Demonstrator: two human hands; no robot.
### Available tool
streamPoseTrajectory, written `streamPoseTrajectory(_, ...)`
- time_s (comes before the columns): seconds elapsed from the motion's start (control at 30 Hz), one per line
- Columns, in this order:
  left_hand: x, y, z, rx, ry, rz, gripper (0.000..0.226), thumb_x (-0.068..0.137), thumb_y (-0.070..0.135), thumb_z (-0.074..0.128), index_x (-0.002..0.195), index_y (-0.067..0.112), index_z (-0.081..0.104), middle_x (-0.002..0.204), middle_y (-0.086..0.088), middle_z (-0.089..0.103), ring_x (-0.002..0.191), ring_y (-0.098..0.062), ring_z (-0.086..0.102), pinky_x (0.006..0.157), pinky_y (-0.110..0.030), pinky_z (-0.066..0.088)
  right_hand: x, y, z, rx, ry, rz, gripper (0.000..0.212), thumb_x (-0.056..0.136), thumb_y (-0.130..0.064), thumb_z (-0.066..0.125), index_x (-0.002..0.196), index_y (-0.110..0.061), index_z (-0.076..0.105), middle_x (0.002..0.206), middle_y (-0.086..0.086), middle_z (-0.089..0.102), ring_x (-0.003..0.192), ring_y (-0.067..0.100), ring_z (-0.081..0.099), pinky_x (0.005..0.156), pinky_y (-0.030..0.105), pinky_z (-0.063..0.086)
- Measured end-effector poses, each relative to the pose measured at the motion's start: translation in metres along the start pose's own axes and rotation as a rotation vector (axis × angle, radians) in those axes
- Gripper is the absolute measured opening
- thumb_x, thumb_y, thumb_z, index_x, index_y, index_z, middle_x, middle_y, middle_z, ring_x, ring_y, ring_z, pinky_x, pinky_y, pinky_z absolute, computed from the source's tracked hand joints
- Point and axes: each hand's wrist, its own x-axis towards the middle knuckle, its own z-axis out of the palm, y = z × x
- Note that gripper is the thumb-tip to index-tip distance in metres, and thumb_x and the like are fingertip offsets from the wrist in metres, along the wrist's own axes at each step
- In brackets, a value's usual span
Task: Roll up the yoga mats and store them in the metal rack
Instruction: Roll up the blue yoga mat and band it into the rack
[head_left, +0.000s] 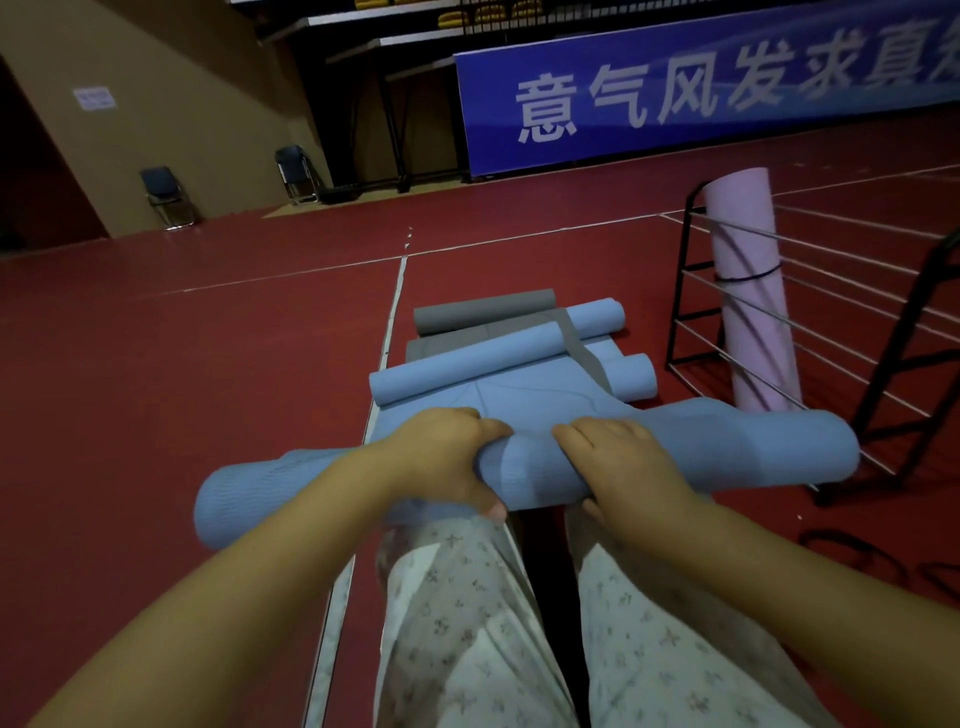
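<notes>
On red floor, blue roll lying crosswise

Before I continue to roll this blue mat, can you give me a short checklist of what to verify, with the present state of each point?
1. Both hands on the roll: ok. The left hand and the right hand grip the blue mat roll near its middle.
2. Roll is even: not ok. Its ends look thicker than the pinched middle.
3. Flat part ahead is free: not ok. Other rolled mats lie across it.
4. Rack has room: ok. The metal rack holds only one pink mat, standing upright.
5. Strap ready for tying: cannot tell. Dark loops lie on the floor at the right, but they are unclear.
</notes>
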Motion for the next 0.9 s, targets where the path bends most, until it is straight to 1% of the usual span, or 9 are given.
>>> streamPoseTrajectory(0.07,-0.004,0.001,0.002,0.077,0.02,-0.012,0.085,0.071,0.058,0.072,0.141,0.027,0.038,0.118,-0.001,0.055,0.106,-0.02,0.056,0.084,-0.029,0.044,0.005,0.001,-0.01,-0.028,-0.074,-0.038,0.059,0.068,-0.017,0.076,0.121,-0.013,0.051,0.111,0.006,0.057,0.102,0.029,0.057,0.087,0.04,0.042)
streamPoseTrajectory(0.13,-0.011,0.004,0.005,0.208,0.072,-0.035,0.083,0.078,0.058,0.065,0.145,0.022,0.03,0.126,-0.003,0.049,0.111,-0.023,0.053,0.085,-0.034,0.046,0.011,0.004,-0.016,-0.054,-0.146,-0.038,0.05,0.08,-0.024,0.065,0.124,-0.017,0.043,0.12,0.002,0.052,0.11,0.024,0.052,0.088,0.034,0.036)
streamPoseTrajectory(0.27,-0.032,-0.002,0.022,0.369,0.206,-0.018,0.082,0.079,0.049,0.067,0.143,0.017,0.026,0.123,-0.01,0.046,0.103,-0.031,0.053,0.081,-0.039,0.044,0.017,0.005,-0.019,-0.088,-0.182,-0.014,0.049,0.08,-0.03,0.067,0.121,-0.018,0.043,0.121,0.001,0.052,0.108,0.023,0.053,0.084,0.032,0.037)
streamPoseTrajectory(0.4,-0.036,-0.007,0.031,0.43,0.188,-0.011,0.091,0.084,0.042,0.063,0.144,0.021,-0.002,0.13,-0.012,0.037,0.112,-0.032,0.047,0.095,-0.045,0.041,0.015,0.005,-0.013,-0.101,-0.159,-0.014,0.05,0.078,-0.031,0.067,0.12,-0.02,0.043,0.118,0.0,0.052,0.107,0.022,0.053,0.085,0.033,0.037)
streamPoseTrajectory(0.5,-0.031,-0.009,0.024,0.4,0.214,0.036,0.09,0.08,0.039,0.067,0.147,0.015,0.012,0.123,-0.014,0.043,0.103,-0.033,0.05,0.079,-0.041,0.045,0.018,0.005,-0.018,-0.049,-0.183,0.013,0.046,0.076,-0.031,0.07,0.112,-0.021,0.044,0.114,-0.001,0.052,0.105,0.022,0.052,0.08,0.033,0.035)
streamPoseTrajectory(0.6,-0.031,-0.013,0.014,0.379,0.216,0.094,0.09,0.065,0.036,0.08,0.138,0.006,0.036,0.101,-0.019,0.055,0.078,-0.037,0.058,0.054,-0.04,0.047,0.022,0.004,-0.032,-0.003,-0.193,0.028,0.042,0.074,-0.029,0.073,0.099,-0.023,0.04,0.108,0.0,0.051,0.101,0.024,0.053,0.079,0.035,0.038)
streamPoseTrajectory(0.67,-0.034,-0.014,0.007,0.427,0.26,0.129,0.093,0.056,0.039,0.086,0.13,0.007,0.039,0.09,-0.017,0.058,0.064,-0.033,0.058,0.041,-0.035,0.047,0.018,0.001,-0.042,-0.004,-0.185,0.032,0.041,0.073,-0.028,0.073,0.094,-0.023,0.037,0.105,0.001,0.052,0.098,0.024,0.053,0.077,0.036,0.039)
streamPoseTrajectory(0.77,-0.05,0.0,0.002,0.453,0.307,0.173,0.097,0.046,0.037,0.087,0.124,0.007,0.04,0.084,-0.014,0.058,0.056,-0.028,0.057,0.035,-0.031,0.044,-0.001,-0.005,-0.051,-0.05,-0.142,0.004,0.038,0.073,-0.029,0.07,0.091,-0.022,0.037,0.101,-0.001,0.052,0.095,0.023,0.053,0.07,0.033,0.034)
streamPoseTrajectory(0.9,-0.087,0.025,0.013,0.445,0.307,0.257,0.101,0.048,0.034,0.084,0.134,0.012,0.037,0.085,-0.012,0.059,0.056,-0.026,0.056,0.038,-0.03,0.045,-0.045,-0.016,-0.054,-0.046,-0.121,-0.077,0.04,0.07,-0.026,0.068,0.103,-0.022,0.046,0.106,0.0,0.055,0.099,0.026,0.055,0.074,0.035,0.035)
